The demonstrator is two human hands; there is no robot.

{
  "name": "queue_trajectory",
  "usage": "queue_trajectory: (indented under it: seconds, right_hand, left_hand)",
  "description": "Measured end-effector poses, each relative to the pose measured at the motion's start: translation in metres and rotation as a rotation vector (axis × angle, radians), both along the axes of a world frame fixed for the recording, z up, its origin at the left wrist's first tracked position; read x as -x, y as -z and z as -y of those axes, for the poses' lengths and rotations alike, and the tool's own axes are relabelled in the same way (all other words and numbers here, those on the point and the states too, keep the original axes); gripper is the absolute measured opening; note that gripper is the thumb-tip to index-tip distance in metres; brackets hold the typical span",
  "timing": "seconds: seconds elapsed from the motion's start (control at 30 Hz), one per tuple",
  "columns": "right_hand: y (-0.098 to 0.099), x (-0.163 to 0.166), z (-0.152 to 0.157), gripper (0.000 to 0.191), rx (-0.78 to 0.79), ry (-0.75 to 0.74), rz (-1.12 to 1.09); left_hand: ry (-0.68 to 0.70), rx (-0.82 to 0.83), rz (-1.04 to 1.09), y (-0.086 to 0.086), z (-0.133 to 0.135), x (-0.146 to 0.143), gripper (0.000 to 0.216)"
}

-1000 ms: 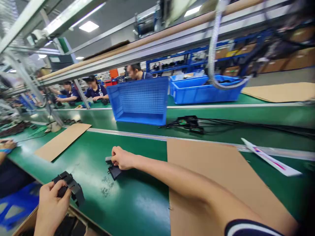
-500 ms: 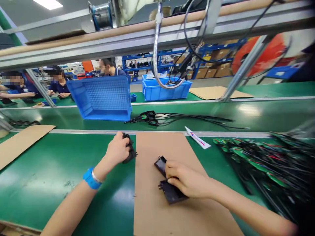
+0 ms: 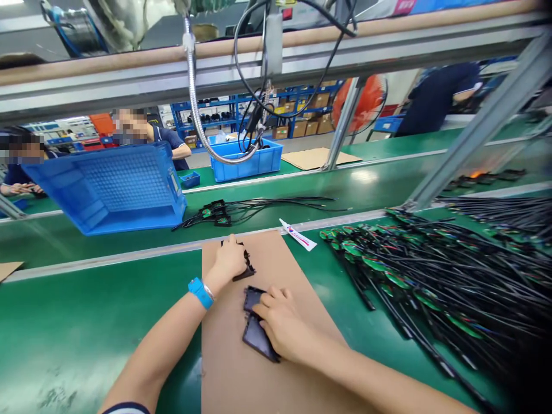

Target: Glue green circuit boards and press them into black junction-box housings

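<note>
My left hand [image 3: 228, 261], with a blue wristband [image 3: 200, 292], is closed on a black plastic part [image 3: 246, 267] over the far end of a brown cardboard sheet [image 3: 241, 368]. My right hand [image 3: 282, 326] presses down on two flat black plastic covers [image 3: 255, 333] lying on the same sheet, fingers curled over them. Both hands are close together near the middle of the cardboard.
A large pile of black cables with green circuit boards [image 3: 431, 282] lies to the right. A white tube [image 3: 297, 234] rests by the belt rail. A tilted blue crate [image 3: 112, 187] and a wired bundle [image 3: 224, 211] sit on the green conveyor. Other workers sit at the far side.
The view swung right. My left hand carried its black part onto the cardboard's far end. My right hand drew the black covers closer in on the sheet.
</note>
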State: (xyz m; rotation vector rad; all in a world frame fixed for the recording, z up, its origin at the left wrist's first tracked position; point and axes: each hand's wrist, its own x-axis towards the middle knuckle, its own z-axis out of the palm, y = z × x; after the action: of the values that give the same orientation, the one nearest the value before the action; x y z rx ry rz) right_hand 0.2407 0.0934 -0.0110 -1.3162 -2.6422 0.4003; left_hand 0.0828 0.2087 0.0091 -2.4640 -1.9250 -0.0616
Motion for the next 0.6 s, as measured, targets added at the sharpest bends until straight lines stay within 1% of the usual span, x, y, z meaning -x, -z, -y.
queue_trajectory:
  seconds: [0.1,0.17,0.23,0.27,0.3,0.33,0.37,0.4,0.43,0.47,0.5,0.53,0.6]
  right_hand:
    - [0.004,-0.011,-0.007,0.017,-0.016,-0.096,-0.024]
    - [0.004,-0.015,-0.006,0.014,-0.069,-0.124,-0.004]
    - [0.003,-0.018,-0.007,0.019,-0.156,-0.194,0.031]
    - [0.004,-0.019,-0.009,0.024,-0.218,-0.25,0.036]
    - [0.005,-0.021,-0.013,0.028,-0.295,-0.327,0.035]
    - [0.006,-0.022,-0.019,0.035,-0.382,-0.362,0.032]
    - [0.008,-0.024,-0.027,0.042,-0.46,-0.346,0.053]
    - [0.012,-0.025,-0.035,0.047,-0.511,-0.299,0.084]
    - [0.015,-0.025,-0.042,0.049,-0.535,-0.249,0.128]
    - [0.02,-0.025,-0.049,0.049,-0.537,-0.203,0.175]
    - [0.025,-0.023,-0.056,0.046,-0.524,-0.178,0.213]
    - [0.03,-0.021,-0.061,0.043,-0.505,-0.176,0.245]
    - [0.041,-0.016,-0.068,0.041,-0.471,-0.196,0.264]
  left_hand:
    - [0.068,0.005,0.037,0.003,0.009,-0.001,0.031]
    - [0.152,-0.002,0.073,0.005,0.02,-0.004,0.026]
    - [0.264,-0.01,0.117,0.006,0.026,-0.003,0.021]
    - [0.32,-0.026,0.145,0.006,0.025,0.0,0.026]
    - [0.373,-0.044,0.178,0.007,0.018,0.005,0.031]
    - [0.406,-0.072,0.208,0.007,0.007,0.011,0.036]
    - [0.421,-0.103,0.234,0.008,-0.008,0.017,0.041]
    - [0.42,-0.132,0.278,0.008,-0.025,0.023,0.044]
    - [0.386,-0.145,0.4,0.009,-0.042,0.029,0.044]
    - [0.337,-0.113,0.487,0.01,-0.056,0.034,0.044]
    - [0.257,-0.114,0.551,0.013,-0.068,0.039,0.045]
    - [0.212,-0.124,0.578,0.017,-0.076,0.043,0.046]
    - [0.199,-0.14,0.528,0.03,-0.083,0.05,0.049]
